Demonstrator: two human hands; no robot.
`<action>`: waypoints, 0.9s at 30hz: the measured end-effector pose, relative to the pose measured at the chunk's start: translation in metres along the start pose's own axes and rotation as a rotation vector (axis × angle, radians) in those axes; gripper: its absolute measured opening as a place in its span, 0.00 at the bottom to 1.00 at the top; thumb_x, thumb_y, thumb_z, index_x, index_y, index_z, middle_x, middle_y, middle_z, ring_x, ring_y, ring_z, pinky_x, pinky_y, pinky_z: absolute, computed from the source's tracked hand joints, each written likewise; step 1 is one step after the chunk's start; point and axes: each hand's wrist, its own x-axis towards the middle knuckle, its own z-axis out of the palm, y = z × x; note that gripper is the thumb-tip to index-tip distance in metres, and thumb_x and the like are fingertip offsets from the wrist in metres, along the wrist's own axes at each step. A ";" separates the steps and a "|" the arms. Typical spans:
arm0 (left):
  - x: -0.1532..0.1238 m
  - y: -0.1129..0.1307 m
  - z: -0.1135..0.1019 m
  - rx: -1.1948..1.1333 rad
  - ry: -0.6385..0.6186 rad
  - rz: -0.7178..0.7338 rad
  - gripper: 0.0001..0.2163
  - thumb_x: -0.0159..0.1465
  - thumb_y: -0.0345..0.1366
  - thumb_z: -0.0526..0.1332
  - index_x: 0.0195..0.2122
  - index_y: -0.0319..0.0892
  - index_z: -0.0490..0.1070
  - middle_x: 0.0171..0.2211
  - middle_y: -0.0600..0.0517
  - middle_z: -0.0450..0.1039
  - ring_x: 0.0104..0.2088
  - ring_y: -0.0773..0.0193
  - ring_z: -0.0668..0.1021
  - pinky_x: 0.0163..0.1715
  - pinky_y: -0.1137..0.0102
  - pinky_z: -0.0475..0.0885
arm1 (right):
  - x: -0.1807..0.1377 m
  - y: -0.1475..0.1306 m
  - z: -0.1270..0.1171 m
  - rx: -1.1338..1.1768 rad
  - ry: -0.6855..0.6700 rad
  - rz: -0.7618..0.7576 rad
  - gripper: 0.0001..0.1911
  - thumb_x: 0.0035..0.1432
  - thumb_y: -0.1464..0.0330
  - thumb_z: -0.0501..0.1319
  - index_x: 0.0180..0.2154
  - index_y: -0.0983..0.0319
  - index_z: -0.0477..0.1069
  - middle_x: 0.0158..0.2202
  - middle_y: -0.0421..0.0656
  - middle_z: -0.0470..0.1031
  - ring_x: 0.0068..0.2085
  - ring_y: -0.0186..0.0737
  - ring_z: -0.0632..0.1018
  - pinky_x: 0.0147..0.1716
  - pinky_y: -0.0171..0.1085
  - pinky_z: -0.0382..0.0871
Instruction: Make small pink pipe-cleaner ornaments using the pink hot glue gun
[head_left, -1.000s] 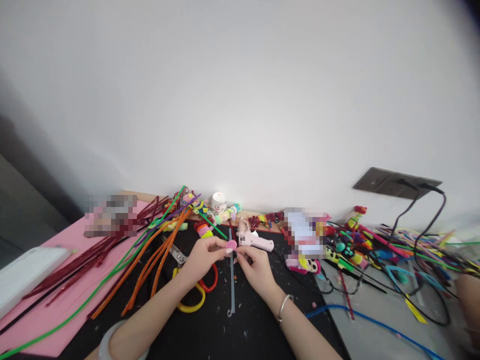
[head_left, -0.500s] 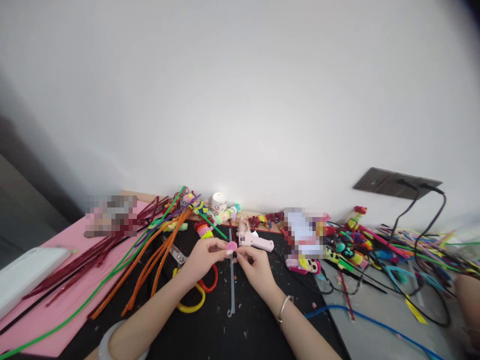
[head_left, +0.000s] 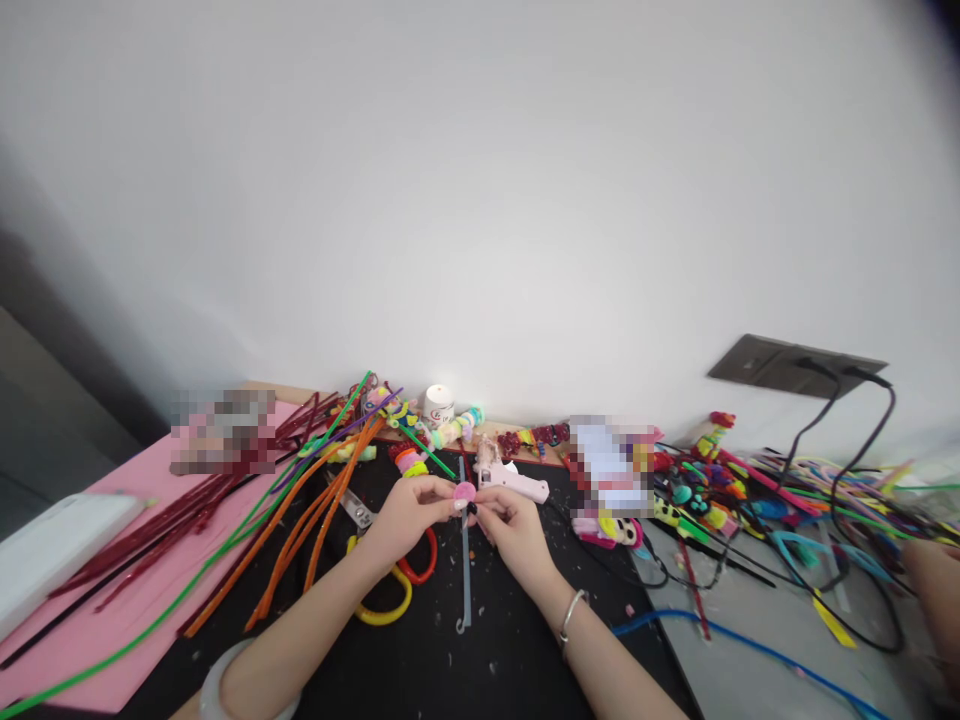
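Between the fingertips of both hands is a small pink fuzzy disc (head_left: 464,492), seemingly coiled pipe cleaner. My left hand (head_left: 415,515) pinches its left side with thumb and forefinger. On the other side, my right hand (head_left: 511,525) pinches its right edge, partly hiding it. Below the disc, a translucent glue stick (head_left: 466,580) lies on the black mat (head_left: 517,655). A pale pink glue gun (head_left: 517,482) rests just behind my right hand. Scissors with yellow and red handles (head_left: 384,607) lie beside and partly beneath my left forearm.
Orange pipe cleaners (head_left: 289,540) and dark red ones (head_left: 150,540) spread across a pink sheet (head_left: 112,680) on the left. A white paper cup (head_left: 439,404) stands by the wall. Colourful craft pieces (head_left: 697,490) crowd the right, near black cables (head_left: 844,470). Part of another person's arm (head_left: 930,590) shows far right.
Both hands keep their pinch on the pink disc, with only slight finger movement. The view has shifted very slightly. The arm at the far right has moved a little inward.
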 end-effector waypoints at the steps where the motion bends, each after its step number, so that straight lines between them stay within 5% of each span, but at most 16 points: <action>1: 0.000 0.000 0.000 -0.005 0.001 -0.001 0.08 0.51 0.37 0.75 0.24 0.41 0.79 0.29 0.51 0.82 0.31 0.61 0.80 0.38 0.67 0.77 | 0.000 -0.001 0.000 0.003 0.000 0.010 0.10 0.56 0.60 0.67 0.35 0.60 0.79 0.24 0.41 0.79 0.21 0.35 0.69 0.21 0.34 0.59; 27: 0.004 -0.004 -0.004 0.074 -0.040 0.014 0.16 0.51 0.47 0.76 0.24 0.40 0.78 0.30 0.51 0.79 0.29 0.63 0.76 0.34 0.67 0.73 | 0.004 0.000 -0.002 0.099 -0.033 0.057 0.13 0.54 0.57 0.70 0.33 0.61 0.80 0.23 0.40 0.79 0.19 0.31 0.65 0.20 0.32 0.55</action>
